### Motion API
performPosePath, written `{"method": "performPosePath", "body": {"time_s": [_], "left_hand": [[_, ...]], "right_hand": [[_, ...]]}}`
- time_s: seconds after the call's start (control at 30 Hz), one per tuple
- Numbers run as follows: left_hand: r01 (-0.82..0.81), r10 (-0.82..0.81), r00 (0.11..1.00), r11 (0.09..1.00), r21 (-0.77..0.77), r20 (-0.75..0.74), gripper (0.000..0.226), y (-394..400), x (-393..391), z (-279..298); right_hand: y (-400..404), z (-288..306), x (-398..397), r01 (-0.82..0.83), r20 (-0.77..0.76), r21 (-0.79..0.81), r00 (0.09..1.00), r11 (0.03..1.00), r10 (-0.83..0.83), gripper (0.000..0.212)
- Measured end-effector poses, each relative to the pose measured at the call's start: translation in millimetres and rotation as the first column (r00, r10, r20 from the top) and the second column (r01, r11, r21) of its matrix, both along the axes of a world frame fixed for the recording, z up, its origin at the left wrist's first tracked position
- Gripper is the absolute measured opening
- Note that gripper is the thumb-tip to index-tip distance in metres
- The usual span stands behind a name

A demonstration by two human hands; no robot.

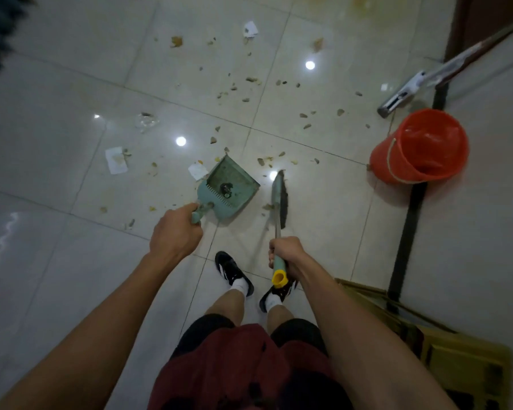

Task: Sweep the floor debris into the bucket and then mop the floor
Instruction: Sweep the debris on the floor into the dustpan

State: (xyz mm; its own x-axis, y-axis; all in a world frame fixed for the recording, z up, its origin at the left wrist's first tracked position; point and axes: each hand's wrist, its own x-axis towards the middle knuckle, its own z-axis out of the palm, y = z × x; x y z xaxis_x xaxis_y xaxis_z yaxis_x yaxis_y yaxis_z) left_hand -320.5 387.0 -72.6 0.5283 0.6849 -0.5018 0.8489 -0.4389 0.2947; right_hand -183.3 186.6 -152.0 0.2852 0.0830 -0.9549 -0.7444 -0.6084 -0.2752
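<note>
My left hand (175,232) grips the handle of a pale green dustpan (231,189) that rests on the tiled floor, its mouth facing away from me. My right hand (285,253) holds the green handle of a broom (280,198); the dark bristle head stands on the floor just right of the dustpan. Dry leaf bits and paper scraps (249,81) lie scattered over the tiles beyond both tools. A red-orange bucket (421,149) stands to the right, near the wall. A mop (409,90) lies behind the bucket, its handle leaning up to the right.
White paper pieces (116,159) and a crumpled clear wrapper (145,121) lie to the left of the dustpan. My feet in dark shoes (234,273) stand just behind the tools. A yellow-brown cardboard box (427,344) sits at the lower right by the wall.
</note>
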Motion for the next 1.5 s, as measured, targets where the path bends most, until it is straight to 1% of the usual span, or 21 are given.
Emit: {"method": "performPosePath", "body": {"time_s": [0.17,0.27,0.4,0.5,0.67,0.83,0.93,1.0,1.07,1.23,1.27,1.33,1.4,1.5], "left_hand": [[-0.144,0.144,0.990,0.989,-0.014,-0.008,0.030,50.5,-45.5,-0.3],[-0.209,0.209,0.978,0.978,-0.015,-0.007,0.033,74.4,-70.2,-2.3],[-0.317,0.317,0.948,0.948,-0.015,0.004,0.035,93.8,-98.2,-2.3],[-0.388,0.388,0.922,0.922,-0.011,0.007,0.034,99.2,-112.8,0.7],[-0.479,0.479,0.878,0.878,-0.004,0.019,0.034,94.1,-122.5,7.4],[-0.556,0.556,0.831,0.831,0.013,0.013,0.036,67.8,-107.0,14.8],[-0.640,0.639,0.769,0.768,0.025,0.029,0.035,40.4,-92.8,18.7],[-0.710,0.709,0.704,0.703,0.035,0.044,0.031,12.5,-80.2,23.1],[-0.772,0.770,0.636,0.634,0.048,0.053,0.032,-16.3,-66.2,27.1],[-0.889,0.880,0.458,0.455,0.059,0.126,0.030,-85.0,-43.7,30.4],[-0.898,0.890,0.441,0.437,0.062,0.117,0.029,-98.3,-41.4,30.9],[-0.901,0.897,0.434,0.429,0.068,0.081,0.029,-126.5,-39.5,31.7],[-0.908,0.906,0.418,0.415,0.056,0.070,0.033,-154.7,-40.3,31.0],[-0.928,0.925,0.373,0.373,0.022,0.068,0.037,-196.4,-43.0,25.4]], "right_hand": [[81.5,5.9,-10.8,-0.080,-0.044,0.053,0.996,0.995,0.083,0.008],[123.9,9.0,-15.7,-0.106,-0.059,0.080,0.992,0.991,0.111,0.009],[159.5,13.3,-17.5,-0.139,-0.064,0.074,0.987,0.987,0.144,0.012],[171.1,20.7,-16.1,-0.178,-0.053,0.081,0.982,0.981,0.183,0.013],[174.5,35.1,-6.0,-0.271,-0.040,0.077,0.961,0.959,0.275,0.010],[162.0,44.3,21.9,-0.382,-0.036,0.087,0.922,0.920,0.386,0.012],[148.2,47.3,44.5,-0.449,-0.029,0.101,0.891,0.888,0.454,0.015],[135.7,50.1,62.0,-0.501,-0.026,0.121,0.861,0.857,0.507,0.015],[122.6,53.8,80.4,-0.557,-0.023,0.136,0.825,0.819,0.565,0.015],[94.4,65.2,112.8,-0.695,-0.017,0.165,0.707,0.700,0.707,0.009],[90.3,67.5,115.5,-0.721,-0.021,0.175,0.678,0.670,0.735,0.007],[82.6,70.6,119.1,-0.784,-0.026,0.185,0.598,0.592,0.801,0.005],[76.4,70.5,121.6,-0.841,-0.026,0.174,0.516,0.512,0.856,0.004],[62.2,66.2,123.1,-0.894,-0.034,0.144,0.424,0.425,0.905,0.004]]}}
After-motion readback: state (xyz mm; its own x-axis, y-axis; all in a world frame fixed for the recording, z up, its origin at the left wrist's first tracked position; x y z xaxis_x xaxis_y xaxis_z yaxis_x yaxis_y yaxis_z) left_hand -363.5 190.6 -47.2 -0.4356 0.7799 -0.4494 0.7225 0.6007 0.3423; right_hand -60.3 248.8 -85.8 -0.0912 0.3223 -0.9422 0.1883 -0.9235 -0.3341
